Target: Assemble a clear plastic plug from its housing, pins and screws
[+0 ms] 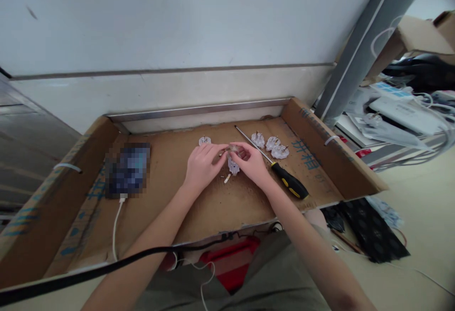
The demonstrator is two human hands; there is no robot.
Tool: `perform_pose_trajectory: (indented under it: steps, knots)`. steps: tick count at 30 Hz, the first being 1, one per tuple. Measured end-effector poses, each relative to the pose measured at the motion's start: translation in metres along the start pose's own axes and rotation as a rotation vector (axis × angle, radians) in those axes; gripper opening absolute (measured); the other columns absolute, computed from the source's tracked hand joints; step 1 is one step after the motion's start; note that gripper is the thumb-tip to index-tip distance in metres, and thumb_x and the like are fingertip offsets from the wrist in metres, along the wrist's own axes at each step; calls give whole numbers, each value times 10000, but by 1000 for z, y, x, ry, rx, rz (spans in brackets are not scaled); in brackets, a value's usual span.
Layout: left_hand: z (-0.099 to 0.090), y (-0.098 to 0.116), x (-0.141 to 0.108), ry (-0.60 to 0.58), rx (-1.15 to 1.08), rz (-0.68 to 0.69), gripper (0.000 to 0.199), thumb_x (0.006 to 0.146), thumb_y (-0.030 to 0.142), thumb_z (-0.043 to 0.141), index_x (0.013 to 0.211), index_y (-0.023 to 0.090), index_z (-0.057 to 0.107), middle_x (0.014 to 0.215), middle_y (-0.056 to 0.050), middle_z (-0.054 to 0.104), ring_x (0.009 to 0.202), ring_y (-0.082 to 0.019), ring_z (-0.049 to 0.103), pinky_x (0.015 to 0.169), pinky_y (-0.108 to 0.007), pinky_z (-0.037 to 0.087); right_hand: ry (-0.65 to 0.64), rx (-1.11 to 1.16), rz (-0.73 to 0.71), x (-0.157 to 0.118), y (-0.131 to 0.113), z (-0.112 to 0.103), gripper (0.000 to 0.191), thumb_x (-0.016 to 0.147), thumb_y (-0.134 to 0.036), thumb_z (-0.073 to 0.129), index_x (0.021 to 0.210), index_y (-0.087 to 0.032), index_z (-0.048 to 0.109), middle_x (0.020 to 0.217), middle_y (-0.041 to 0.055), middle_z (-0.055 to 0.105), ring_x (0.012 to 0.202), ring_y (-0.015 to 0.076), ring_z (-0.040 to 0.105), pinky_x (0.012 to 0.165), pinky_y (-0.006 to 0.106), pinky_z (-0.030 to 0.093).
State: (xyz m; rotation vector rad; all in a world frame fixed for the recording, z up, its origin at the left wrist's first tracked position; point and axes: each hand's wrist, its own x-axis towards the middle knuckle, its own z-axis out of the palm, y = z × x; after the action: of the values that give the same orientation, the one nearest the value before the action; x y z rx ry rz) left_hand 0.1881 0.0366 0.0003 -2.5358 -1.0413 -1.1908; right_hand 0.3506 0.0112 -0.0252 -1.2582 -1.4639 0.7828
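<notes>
The left hand (203, 163) and right hand (253, 163) pinched a small piece (234, 148), apparently mid-fitting, next needing steadiness, screwdriver (289, 181) at four o'clock.

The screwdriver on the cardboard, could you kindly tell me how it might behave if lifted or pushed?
The screwdriver would probably stay stiff when lifted, given its straight metal shaft. It is likely handle-heavy, since the black-and-yellow handle is much thicker than the shaft. Pushed sideways, it might swivel rather than roll straight, because of that same uneven thickness.
</notes>
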Motion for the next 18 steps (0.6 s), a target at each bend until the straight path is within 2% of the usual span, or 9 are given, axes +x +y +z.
perform_pose_trajectory:
  steps: [5,9,13,15,18]
  knots:
    - [5,1,-2,36,-37,-9,161,874,228,570,1016,187,634,877,-22,718,793,-168,635,715,-291,460,-27,83,26,-1,-4,0,300,871,-334,567,1084,-122,570,892,34,583,748,81,546,708,255,504]
    - [6,1,-2,21,-85,-15,184,875,227,569,1046,193,628,892,-23,716,814,-170,623,746,-295,470,-37,183,75,1,-4,1,292,865,-309,579,1084,-116,571,936,43,588,784,88,560,722,259,513]
    - [2,-7,0,7,-54,-95,224,879,265,555,1083,203,623,1002,-41,701,923,-197,608,839,-336,461,44,267,190,8,1,-4,312,886,-313,547,1128,-116,538,905,37,573,730,73,547,649,220,506]
    - [0,-14,-1,-57,5,-134,212,875,284,553,1056,222,643,1041,-40,688,972,-219,589,873,-368,444,103,298,250,12,4,-7,333,900,-323,524,1164,-120,510,903,36,563,696,62,533,604,197,492]
    - [1,-20,-5,-219,102,-140,169,852,330,583,956,243,684,1090,-39,665,1025,-256,553,871,-404,425,137,334,307,13,6,-9,343,905,-333,515,1177,-124,499,890,32,558,652,48,512,556,172,469]
